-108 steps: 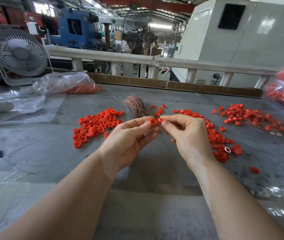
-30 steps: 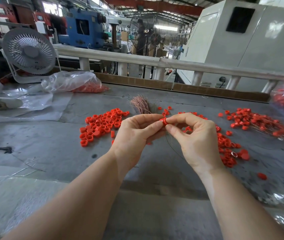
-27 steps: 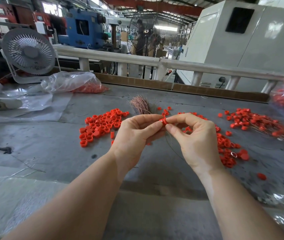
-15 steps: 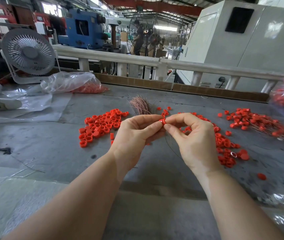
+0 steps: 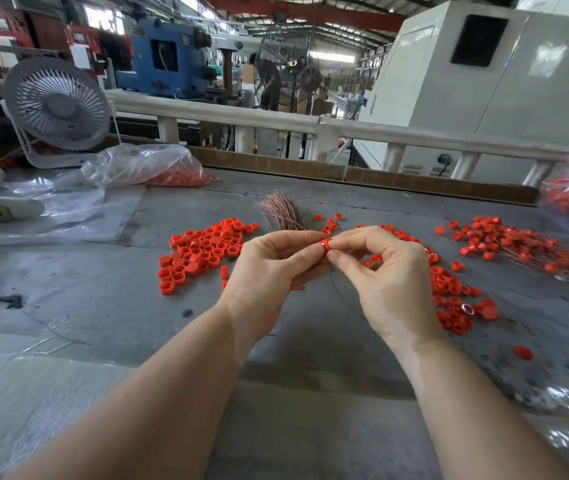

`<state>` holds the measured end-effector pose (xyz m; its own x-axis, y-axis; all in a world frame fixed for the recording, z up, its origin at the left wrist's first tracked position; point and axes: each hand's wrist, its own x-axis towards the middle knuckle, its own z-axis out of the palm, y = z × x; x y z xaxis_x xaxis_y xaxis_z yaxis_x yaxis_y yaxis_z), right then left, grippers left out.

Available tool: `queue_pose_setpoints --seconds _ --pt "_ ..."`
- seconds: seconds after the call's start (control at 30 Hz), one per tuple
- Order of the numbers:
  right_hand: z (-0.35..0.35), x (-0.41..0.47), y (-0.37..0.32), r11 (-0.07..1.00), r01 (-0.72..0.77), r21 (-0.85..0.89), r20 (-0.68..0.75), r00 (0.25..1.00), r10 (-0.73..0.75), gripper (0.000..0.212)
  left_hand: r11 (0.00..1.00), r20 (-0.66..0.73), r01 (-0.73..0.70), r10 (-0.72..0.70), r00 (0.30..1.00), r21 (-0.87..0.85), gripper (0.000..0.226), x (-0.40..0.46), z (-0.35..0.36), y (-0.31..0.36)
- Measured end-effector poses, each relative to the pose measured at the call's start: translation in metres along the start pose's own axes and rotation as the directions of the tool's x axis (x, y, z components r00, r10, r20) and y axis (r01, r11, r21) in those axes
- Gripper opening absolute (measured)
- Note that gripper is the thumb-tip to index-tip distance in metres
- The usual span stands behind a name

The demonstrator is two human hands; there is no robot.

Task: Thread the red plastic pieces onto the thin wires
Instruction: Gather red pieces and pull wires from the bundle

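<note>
I see one red plastic ring (image 5: 325, 243) pinched above the grey table (image 5: 103, 306), held between both hands. My left hand (image 5: 269, 268) grips it with thumb and forefinger; my right hand (image 5: 383, 271) pinches its other side, fingers curled. A thin dark wire (image 5: 340, 292) curves down below the hands. Behind them lies a bundle of copper wires (image 5: 281, 211). Loose red pieces sit in a left pile (image 5: 203, 251) and a right pile (image 5: 449, 292); further right, threaded pieces (image 5: 515, 242).
</note>
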<state>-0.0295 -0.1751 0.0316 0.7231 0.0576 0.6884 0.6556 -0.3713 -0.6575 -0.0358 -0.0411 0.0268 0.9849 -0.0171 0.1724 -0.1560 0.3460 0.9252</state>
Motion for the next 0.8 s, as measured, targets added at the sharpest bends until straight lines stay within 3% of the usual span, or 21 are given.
queue_pose_setpoints --seconds 0.27,0.8 --pt "0.0005 -0.0005 0.0001 1.000 -0.025 -0.013 -0.018 1.000 0.025 0.016 0.994 0.031 0.009 -0.005 1.000 -0.109 0.016 0.0015 0.0001 -0.0017" --pt "0.0008 -0.0013 0.0008 0.998 0.001 -0.060 -0.034 0.999 -0.003 0.012 0.991 0.044 0.045 -0.040 0.998 -0.123 0.017 0.0000 0.0026 0.0017"
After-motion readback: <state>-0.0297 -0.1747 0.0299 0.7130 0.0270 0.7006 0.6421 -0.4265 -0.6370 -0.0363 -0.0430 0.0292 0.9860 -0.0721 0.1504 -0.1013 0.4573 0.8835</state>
